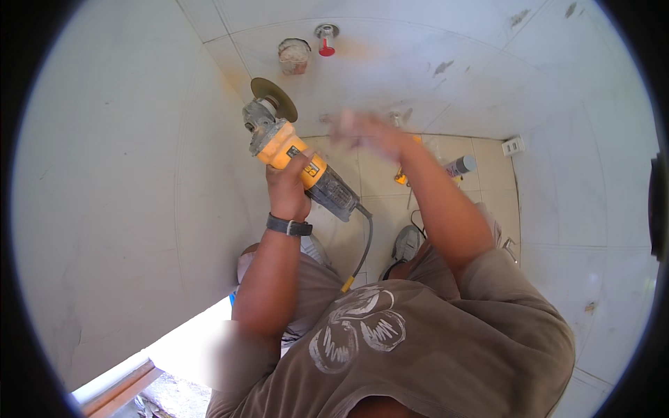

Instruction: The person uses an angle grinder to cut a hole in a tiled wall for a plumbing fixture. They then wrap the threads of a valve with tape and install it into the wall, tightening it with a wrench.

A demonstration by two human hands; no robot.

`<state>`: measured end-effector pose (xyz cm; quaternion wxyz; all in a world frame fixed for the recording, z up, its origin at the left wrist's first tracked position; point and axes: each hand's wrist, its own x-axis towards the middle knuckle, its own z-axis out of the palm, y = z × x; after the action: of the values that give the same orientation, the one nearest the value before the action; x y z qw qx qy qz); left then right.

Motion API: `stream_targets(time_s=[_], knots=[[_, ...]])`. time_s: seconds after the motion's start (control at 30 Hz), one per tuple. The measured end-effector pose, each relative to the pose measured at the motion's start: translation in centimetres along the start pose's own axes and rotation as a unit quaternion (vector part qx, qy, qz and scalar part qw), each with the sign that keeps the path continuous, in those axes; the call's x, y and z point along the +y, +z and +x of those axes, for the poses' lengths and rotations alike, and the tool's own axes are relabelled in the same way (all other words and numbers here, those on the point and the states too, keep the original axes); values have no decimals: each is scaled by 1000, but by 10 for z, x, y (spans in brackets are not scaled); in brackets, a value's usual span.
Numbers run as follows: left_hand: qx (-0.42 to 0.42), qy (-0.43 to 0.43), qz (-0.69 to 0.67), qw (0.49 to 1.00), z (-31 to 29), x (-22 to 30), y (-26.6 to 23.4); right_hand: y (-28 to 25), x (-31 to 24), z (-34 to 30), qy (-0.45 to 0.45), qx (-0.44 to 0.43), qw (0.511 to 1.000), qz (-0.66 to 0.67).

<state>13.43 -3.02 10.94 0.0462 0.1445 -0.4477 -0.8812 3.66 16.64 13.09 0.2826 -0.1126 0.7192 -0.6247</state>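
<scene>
My left hand is wrapped round the yellow body of an angle grinder, holding it up in front of the wall. A thin brownish cutting disc is fitted at the grinder's far end, tilted and apart from the tiles. From its dark rear end a grey cord hangs down toward my lap. My right hand is raised to the right of the grinder, apart from it; motion smears its fingers, and I cannot make out anything in it.
White tiled walls close in around me. On the far wall are a rough round hole and a pipe fitting with a red end. A grey-capped can and a yellow tool lie on the beige tiled floor. A white socket block stands at the right corner.
</scene>
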Motion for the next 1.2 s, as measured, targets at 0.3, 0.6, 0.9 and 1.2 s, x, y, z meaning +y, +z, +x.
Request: stream_targets(time_s=[0.3,0.6,0.9,1.2], knots=[[-141,-189,173,956,5,25,-14,81,44,-70,126,-81,951,269],[-246,-70,673,694,22,48,0,73,197,-23,324,189,912,-167],[-299,-79,667,678,24,40,7,101,268,-7,358,279,873,-176],[-314,-111,643,690,19,39,10,106,311,-1,243,351,878,-218]])
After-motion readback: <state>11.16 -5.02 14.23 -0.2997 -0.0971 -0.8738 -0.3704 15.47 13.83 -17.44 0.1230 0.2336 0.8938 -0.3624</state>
